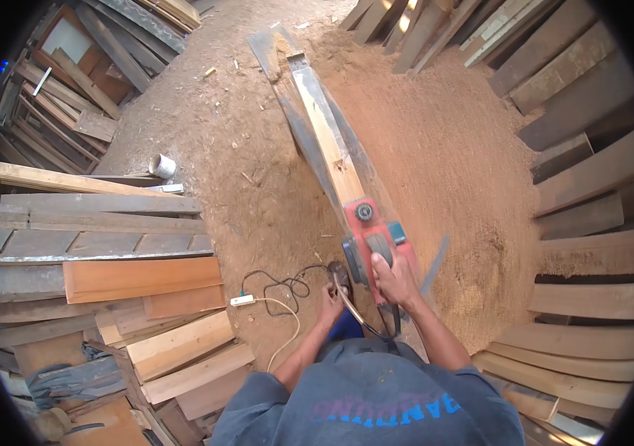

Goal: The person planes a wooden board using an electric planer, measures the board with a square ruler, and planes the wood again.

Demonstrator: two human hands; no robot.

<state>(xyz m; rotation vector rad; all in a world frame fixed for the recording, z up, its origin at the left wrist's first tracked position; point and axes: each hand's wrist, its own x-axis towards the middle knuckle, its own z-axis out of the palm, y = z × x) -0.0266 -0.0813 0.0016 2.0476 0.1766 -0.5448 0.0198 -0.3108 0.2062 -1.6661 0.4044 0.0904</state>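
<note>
A woodworking shop; stacked boards point(143, 279); sawdust point(443, 149) on the floor point(220, 126); a red planer point(368, 230)

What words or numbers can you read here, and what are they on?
"BANDUNG", it seems, upside down on the dark shirt; some letters are faded and hard to make out.
Any marks on the red planer or its dial: too small to read.
</note>
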